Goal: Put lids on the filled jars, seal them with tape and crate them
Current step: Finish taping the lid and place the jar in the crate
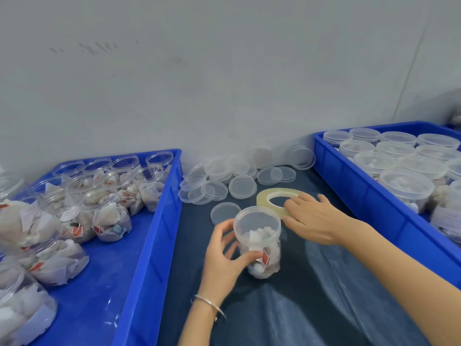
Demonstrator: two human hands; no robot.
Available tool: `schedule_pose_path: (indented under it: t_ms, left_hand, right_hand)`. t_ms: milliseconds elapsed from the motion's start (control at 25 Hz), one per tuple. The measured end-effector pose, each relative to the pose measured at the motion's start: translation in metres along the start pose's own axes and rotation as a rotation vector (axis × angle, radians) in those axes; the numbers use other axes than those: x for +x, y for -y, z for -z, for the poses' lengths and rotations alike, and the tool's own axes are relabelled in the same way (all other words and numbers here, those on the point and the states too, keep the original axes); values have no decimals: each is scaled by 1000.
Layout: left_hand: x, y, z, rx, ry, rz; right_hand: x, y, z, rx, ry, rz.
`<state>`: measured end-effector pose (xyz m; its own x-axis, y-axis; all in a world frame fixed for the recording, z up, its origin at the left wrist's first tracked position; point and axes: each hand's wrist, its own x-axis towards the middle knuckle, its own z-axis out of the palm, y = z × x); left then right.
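A clear plastic jar point(259, 243) filled with white sachets stands on the dark table cover, with a clear lid point(257, 217) on top. My left hand point(224, 255) grips the jar's side from the left. Just behind it lies a yellowish tape roll point(268, 196), flat on the table. My right hand point(314, 218) rests on the roll's near right rim, fingers over the top and thumb at its near edge. A single loose lid point(223, 212) lies to the left of the jar.
A blue crate point(159, 221) on the left holds several open filled jars. Another blue crate point(361, 191) on the right holds several lidded jars. Loose clear lids point(224, 181) are piled at the back by the grey wall.
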<state>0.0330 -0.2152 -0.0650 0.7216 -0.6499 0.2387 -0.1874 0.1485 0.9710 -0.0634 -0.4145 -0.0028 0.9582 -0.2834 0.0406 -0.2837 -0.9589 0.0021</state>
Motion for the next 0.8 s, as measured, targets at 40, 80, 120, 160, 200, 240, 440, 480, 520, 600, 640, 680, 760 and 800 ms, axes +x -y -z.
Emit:
schedule_pose_path:
  t_ms: [40, 80, 120, 160, 200, 240, 440, 480, 520, 600, 640, 680, 760, 800]
  left_hand:
    - [-5, 6, -4, -12, -13, -4]
    - [-10, 9, -10, -18, 1, -7]
    - [-13, 11, -18, -16, 19, -9]
    - [-15, 11, -28, -2, 8, -10]
    - [-15, 10, -37, 14, -39, -2]
    - [-13, 10, -45, 27, -103, -1]
    - [11, 10, -34, 94, -60, -56]
    - [17, 8, -27, 101, 3, -60]
    - [22, 7, -21, 109, 57, -66]
    - [32, 2, -14, 122, 150, -59]
    - [35, 0, -11, 123, 194, -40]
    - [38, -1, -7, 118, 234, -16]
    - [43, -2, 1, 111, 318, 21]
    - [45, -2, 5, 107, 358, 36]
  right_hand:
    - [-1, -2, 2, 6, 35, 12]
    - [-2, -5, 4, 22, 65, 21]
    - [-4, -7, 6, 28, 77, 35]
    - [-7, -8, 6, 14, 66, 61]
    - [-11, -9, 6, -11, 38, 91]
    - [-15, -9, 5, -40, -2, 116]
    - [-33, -23, 15, -252, -84, 92]
    - [-34, -29, 17, -257, -63, 86]
    - [-34, -34, 18, -244, -47, 89]
    - [-32, -44, 17, -188, -20, 96]
    - [-30, -48, 17, -153, -8, 94]
    - [-28, -50, 16, -124, -2, 88]
    - [-21, -51, 15, -95, 4, 59]
    - [-17, -48, 14, -84, 6, 36]
